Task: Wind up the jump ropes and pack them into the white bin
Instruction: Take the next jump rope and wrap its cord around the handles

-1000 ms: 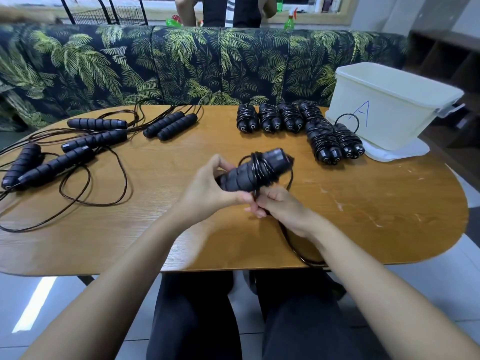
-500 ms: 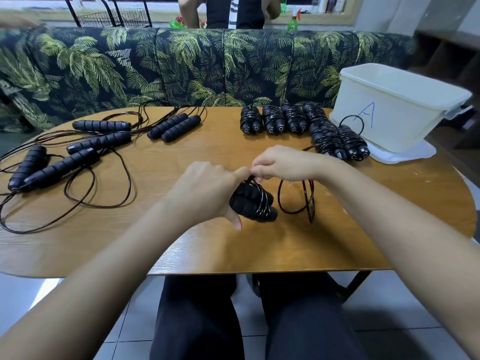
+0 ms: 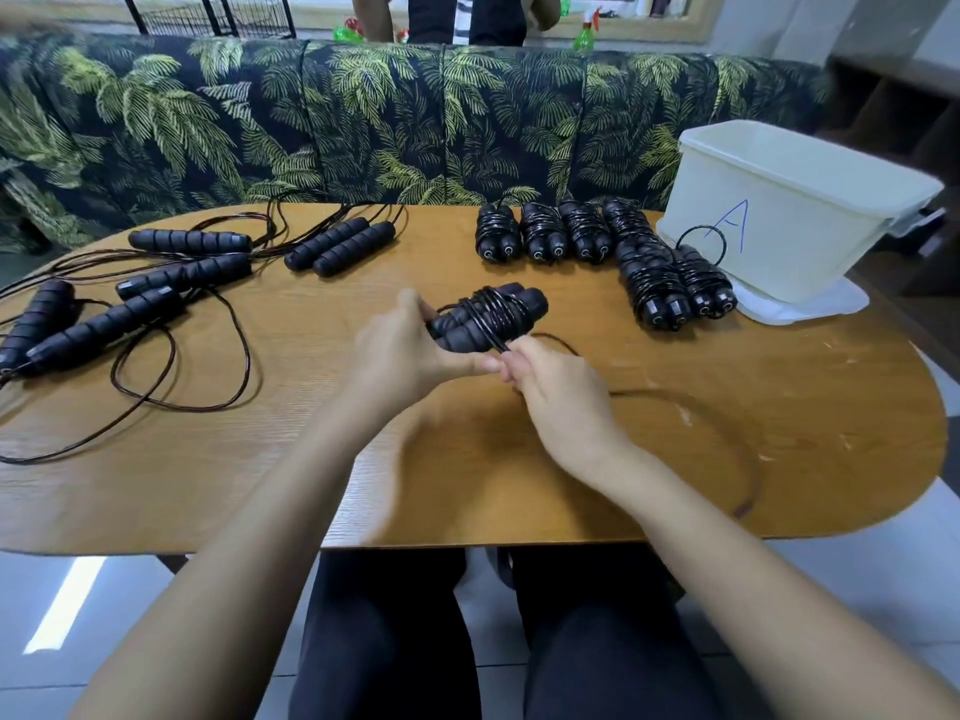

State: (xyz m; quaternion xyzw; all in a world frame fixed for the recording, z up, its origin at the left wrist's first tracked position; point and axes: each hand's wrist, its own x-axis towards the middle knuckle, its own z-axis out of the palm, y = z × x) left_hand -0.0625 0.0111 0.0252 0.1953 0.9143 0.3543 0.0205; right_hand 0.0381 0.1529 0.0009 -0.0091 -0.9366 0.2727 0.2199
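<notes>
My left hand (image 3: 400, 350) grips a pair of black jump-rope handles (image 3: 488, 317) held together above the wooden table (image 3: 260, 485), with black cord wound round their middle. My right hand (image 3: 556, 389) pinches the loose cord just below the handles; the rest of that cord (image 3: 727, 433) trails in a blurred loop across the table to the right. Several wound rope bundles (image 3: 582, 236) lie in a row at the back, two more (image 3: 675, 288) beside the white bin (image 3: 789, 220), which is marked with a blue "A".
Several unwound ropes with black handles (image 3: 176, 275) and tangled cords (image 3: 156, 387) spread over the table's left side. The bin stands on its white lid (image 3: 831, 304) at the right edge. A palm-print sofa (image 3: 363, 122) runs behind the table, and a person stands behind it.
My right hand has come down from above the handles to below them, carrying the cord round. The handles have tipped back up to point away to the right.
</notes>
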